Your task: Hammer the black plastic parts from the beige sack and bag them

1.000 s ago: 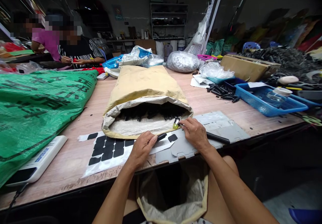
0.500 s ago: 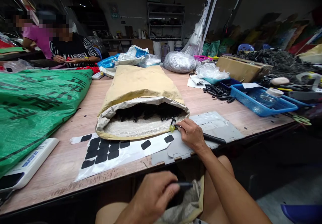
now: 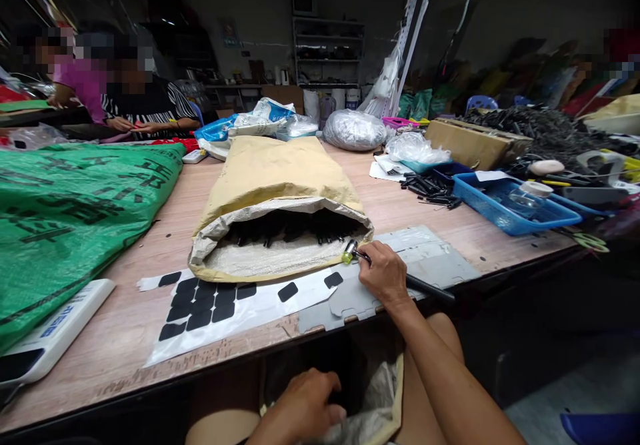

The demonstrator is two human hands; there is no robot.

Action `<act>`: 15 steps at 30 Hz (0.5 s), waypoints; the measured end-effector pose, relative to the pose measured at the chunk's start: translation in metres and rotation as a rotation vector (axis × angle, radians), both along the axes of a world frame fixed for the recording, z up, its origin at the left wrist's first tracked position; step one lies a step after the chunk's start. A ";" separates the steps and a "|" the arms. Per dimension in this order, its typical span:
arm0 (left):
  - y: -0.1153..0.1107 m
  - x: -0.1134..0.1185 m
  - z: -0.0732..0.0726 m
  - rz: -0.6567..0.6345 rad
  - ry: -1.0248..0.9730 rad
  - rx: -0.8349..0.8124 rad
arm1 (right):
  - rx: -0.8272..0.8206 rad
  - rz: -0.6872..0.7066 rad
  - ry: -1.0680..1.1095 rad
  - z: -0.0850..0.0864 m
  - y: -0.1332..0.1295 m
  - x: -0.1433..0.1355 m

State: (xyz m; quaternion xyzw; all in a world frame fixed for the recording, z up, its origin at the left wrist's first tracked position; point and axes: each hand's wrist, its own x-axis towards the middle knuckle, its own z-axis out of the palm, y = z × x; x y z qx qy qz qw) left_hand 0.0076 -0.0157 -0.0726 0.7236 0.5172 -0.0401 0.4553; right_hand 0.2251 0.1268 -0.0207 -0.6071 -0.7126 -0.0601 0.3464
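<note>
My right hand (image 3: 384,273) is closed round the handle of a small hammer-like tool (image 3: 350,251) with a shiny head and a yellow-green end. That head is beside the right corner of the open mouth of a tan sack (image 3: 280,168) on the table, with black pieces (image 3: 290,226) inside. My left hand (image 3: 313,401), thumb and fingers apart and holding nothing visible, is over a second open sack (image 3: 395,391) between the legs. A white sheet with black rounded patches (image 3: 201,301) lies before the tan sack. Beneath my right hand is a grey board (image 3: 425,258).
A green sack (image 3: 75,211) and a white device (image 3: 63,328) are at the left. To the right are a blue basket (image 3: 515,221), loose black parts (image 3: 433,188) and a cardboard box (image 3: 467,141). Two people sit working at the back left.
The slim dark piece that was in my left hand no longer shows, and the fingers have parted above the lower sack. My right hand has moved slightly right with the tool.
</note>
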 end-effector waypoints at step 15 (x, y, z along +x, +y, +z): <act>0.254 -0.150 0.119 1.091 0.217 0.836 | -0.003 0.028 0.014 -0.002 0.001 -0.001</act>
